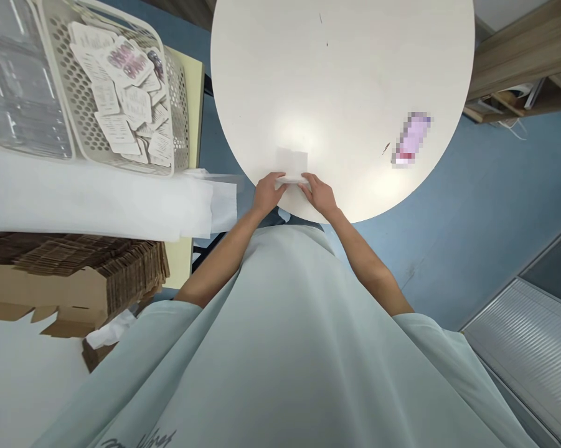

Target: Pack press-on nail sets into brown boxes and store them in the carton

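Observation:
At the near edge of the round white table, a small white sheet (293,159), folded or rolled along its near side, lies between my hands. My left hand (268,195) grips the left end of that roll between thumb and fingers. On the right end, my right hand (320,195) pinches it the same way. The sheet's far part rests flat on the tabletop. Whether something is wrapped inside cannot be seen.
The round table (345,81) carries a blurred pink-purple object (411,140) at right. To the left are a perforated basket (180,112) of printed cards, clear plastic boxes (21,81), a stack of white sheets (98,193) and flattened brown cardboard (135,274). Wooden shelving (527,50) stands at upper right.

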Action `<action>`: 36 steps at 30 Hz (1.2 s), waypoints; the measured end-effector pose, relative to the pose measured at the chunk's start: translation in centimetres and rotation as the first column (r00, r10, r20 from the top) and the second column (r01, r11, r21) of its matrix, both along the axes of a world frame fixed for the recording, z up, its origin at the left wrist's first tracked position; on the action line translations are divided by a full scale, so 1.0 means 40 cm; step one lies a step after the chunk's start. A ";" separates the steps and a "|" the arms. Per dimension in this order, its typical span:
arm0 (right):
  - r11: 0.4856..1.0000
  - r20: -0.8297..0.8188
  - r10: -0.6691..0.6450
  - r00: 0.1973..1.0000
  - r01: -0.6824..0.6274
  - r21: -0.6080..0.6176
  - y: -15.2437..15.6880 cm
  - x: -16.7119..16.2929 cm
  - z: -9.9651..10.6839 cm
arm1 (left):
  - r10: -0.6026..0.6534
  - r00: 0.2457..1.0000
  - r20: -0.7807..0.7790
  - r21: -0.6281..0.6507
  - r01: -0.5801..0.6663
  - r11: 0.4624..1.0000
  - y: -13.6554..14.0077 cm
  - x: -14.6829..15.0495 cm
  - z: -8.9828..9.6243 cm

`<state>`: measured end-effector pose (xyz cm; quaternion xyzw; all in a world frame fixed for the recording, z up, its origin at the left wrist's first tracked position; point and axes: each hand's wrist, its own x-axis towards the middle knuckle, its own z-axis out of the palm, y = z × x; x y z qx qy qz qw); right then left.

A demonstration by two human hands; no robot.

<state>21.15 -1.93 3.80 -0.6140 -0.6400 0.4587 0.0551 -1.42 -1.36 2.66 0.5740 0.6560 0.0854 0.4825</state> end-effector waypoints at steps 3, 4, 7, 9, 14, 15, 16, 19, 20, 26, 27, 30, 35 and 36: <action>0.996 0.020 -0.094 0.995 0.094 -0.012 0.045 -0.006 -0.027 | 0.097 0.992 -0.081 -0.063 -0.103 0.993 0.045 0.024 -0.012; 0.992 0.025 -0.122 0.992 0.123 -0.010 0.060 -0.007 -0.039 | 0.118 0.987 -0.108 -0.078 -0.127 0.989 0.058 0.033 -0.015; 0.980 0.064 -0.195 0.979 0.197 -0.026 0.107 -0.014 -0.072 | 0.156 0.973 -0.172 -0.103 -0.175 0.979 0.089 0.057 -0.017; 0.972 0.119 -0.219 0.968 0.228 -0.065 0.135 -0.020 -0.088 | 0.167 0.964 -0.209 -0.123 -0.195 0.973 0.101 0.069 -0.011; 0.993 0.163 -0.117 0.980 0.112 0.040 0.183 -0.042 -0.091 | 0.196 0.946 -0.260 -0.149 -0.240 0.959 0.114 0.082 0.005; 0.995 0.140 -0.056 0.989 0.045 0.085 0.190 -0.045 -0.088 | 0.203 0.944 -0.260 -0.151 -0.247 0.957 0.115 0.084 0.006; 0.993 0.118 0.015 0.993 -0.029 0.117 0.197 -0.048 -0.084 | 0.211 0.943 -0.257 -0.152 -0.255 0.955 0.115 0.085 0.006; 0.972 0.095 0.195 0.976 -0.205 0.117 0.215 -0.051 -0.076 | 0.241 0.940 -0.241 -0.148 -0.281 0.948 0.114 0.086 0.003; 0.968 0.100 0.220 0.970 -0.230 0.104 0.219 -0.050 -0.076 | 0.252 0.939 -0.236 -0.147 -0.291 0.945 0.112 0.085 0.002; 0.993 0.144 0.094 0.985 -0.103 0.060 0.170 -0.060 -0.085 | 0.323 0.926 -0.196 -0.120 -0.349 0.929 0.094 0.059 -0.012; 0.998 0.146 0.039 0.989 -0.046 0.050 0.147 -0.066 -0.084 | 0.353 0.915 -0.195 -0.098 -0.376 0.921 0.089 0.053 -0.015; 0.986 0.137 -0.165 0.977 0.164 0.013 0.068 -0.089 -0.080 | 0.404 0.895 -0.190 -0.070 -0.422 0.904 0.073 0.042 -0.020; 0.899 0.104 -0.437 0.893 0.438 0.014 -0.014 -0.127 -0.067 | 0.307 0.944 -0.117 -0.114 -0.320 0.941 0.038 0.061 -0.014; 0.882 0.120 -0.469 0.875 0.471 0.008 -0.018 -0.133 -0.064 | 0.293 0.950 -0.105 -0.106 -0.304 0.947 0.031 0.067 -0.011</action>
